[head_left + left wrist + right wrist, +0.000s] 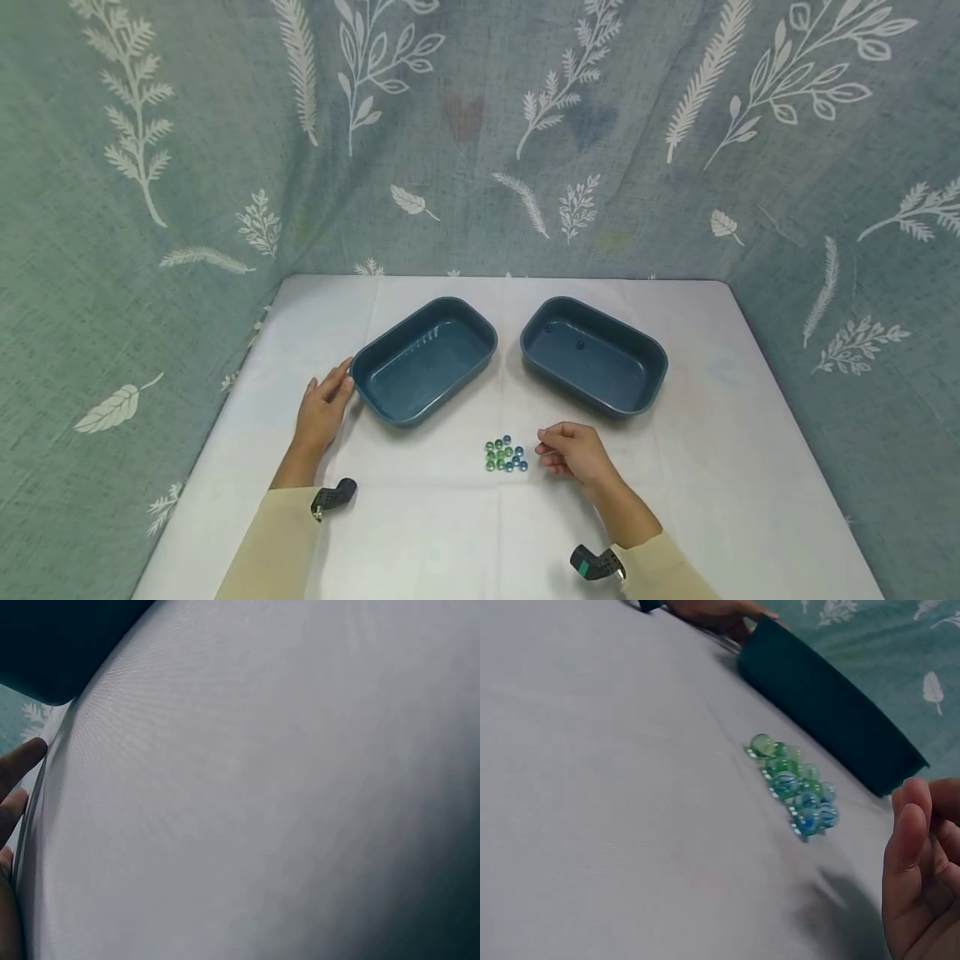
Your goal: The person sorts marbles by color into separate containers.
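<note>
In the head view, small green and blue glass marbles point(506, 454) lie in a cluster on the white cloth. My right hand point(573, 454) hovers just right of them, fingers bent. In the right wrist view its thumb and fingertips point(911, 825) come together; whether a marble is between them is hidden. My left hand point(322, 408) rests at the left end of a dark blue tray point(423, 358), its fingers fairly straight against the rim. Inside a second dark blue tray point(600, 358), at the right, sit a couple of dark marbles point(580, 345).
White cloth point(420, 533) covers the table. A grey-green curtain with white leaf prints point(480, 150) encloses the back and both sides. Both trays stand toward the back, angled away from each other with a narrow gap between.
</note>
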### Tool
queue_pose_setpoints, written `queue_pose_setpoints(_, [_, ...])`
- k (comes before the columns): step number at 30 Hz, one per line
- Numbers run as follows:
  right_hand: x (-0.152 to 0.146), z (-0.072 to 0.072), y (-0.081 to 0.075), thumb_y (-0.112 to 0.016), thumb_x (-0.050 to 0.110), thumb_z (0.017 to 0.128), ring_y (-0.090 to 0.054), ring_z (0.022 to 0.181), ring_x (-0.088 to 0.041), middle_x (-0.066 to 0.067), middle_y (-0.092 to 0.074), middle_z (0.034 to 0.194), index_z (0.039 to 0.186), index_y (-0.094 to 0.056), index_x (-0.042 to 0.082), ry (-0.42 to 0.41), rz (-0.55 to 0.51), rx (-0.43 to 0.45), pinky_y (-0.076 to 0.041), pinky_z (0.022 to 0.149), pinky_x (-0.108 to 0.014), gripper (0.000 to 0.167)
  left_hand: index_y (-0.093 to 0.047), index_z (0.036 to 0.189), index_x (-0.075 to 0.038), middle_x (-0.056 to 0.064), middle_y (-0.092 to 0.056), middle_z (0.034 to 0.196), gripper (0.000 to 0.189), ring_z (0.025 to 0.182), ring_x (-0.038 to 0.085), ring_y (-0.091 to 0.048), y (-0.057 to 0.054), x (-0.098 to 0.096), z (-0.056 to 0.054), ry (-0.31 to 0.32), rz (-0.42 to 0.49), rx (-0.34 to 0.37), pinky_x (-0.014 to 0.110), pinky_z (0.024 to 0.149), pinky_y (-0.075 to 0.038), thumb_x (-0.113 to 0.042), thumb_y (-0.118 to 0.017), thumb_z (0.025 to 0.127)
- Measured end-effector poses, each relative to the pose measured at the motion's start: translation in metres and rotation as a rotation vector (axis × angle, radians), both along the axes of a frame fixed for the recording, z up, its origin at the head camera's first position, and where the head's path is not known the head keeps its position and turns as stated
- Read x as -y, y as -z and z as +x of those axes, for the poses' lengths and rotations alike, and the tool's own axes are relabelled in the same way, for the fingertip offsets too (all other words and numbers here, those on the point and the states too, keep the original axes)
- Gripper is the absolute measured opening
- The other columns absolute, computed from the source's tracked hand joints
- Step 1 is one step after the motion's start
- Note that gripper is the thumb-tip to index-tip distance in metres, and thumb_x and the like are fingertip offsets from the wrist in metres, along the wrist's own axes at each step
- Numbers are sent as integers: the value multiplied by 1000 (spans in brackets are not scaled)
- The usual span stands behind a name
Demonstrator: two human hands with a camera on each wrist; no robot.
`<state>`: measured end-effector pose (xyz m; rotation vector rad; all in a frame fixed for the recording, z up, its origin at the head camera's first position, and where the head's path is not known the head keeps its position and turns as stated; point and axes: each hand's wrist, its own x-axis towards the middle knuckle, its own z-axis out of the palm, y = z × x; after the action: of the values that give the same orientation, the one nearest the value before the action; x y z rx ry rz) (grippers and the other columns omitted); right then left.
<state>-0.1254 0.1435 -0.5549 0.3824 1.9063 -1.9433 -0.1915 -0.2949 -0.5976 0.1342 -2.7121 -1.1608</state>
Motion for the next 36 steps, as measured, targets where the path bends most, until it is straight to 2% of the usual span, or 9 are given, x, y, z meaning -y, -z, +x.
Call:
queue_pose_setpoints(5, [5,6,5,-68,13,92,-61,56,-13,-11,-68,77,100,-63,-10,-38,13,-16,-54,51,-25,25,-47,146,-26,7,-45,146,54,138,35,-34,-1,0,-1,8,1,-25,48,119,-5,-53,-44,100])
queue_pose_setpoints(10, [9,10,10,-66,13,92,-61,57,-13,-10,-68,77,99,-65,-8,-95,30,-21,-55,51,-26,22,-46,147,-27,6,-44,147,54,139,33,-33,0,0,-2,-2,-2,-7,46,119,-4,-54,-43,100])
queue_pose_setpoints(24, [17,17,18,-64,10,92,-63,55,-16,-11,-69,77,93,-68,-4,-140,100,-65,-56,49,-30,14,-45,147,-28,5,-43,148,54,140,31,-32,2,-2,-2,-15,-20,4,45,119,-4,-55,-42,100])
queue_pose_setpoints(30, [21,18,23,-70,10,88,-63,54,-16,-9,-68,74,89,-68,0,-178,196,-74,-55,45,-30,11,-46,147,-28,6,-44,147,53,140,33,-33,3,0,-1,0,-16,-7,46,119,-4,-53,-42,100])
queue_pose_setpoints(36, [23,18,19,-76,10,82,-62,52,-16,-8,-68,70,91,-68,1,-216,247,-93,-53,43,-28,16,-45,147,-28,6,-43,148,54,140,33,-33,2,0,-1,-3,-15,3,46,119,-3,-54,-42,100])
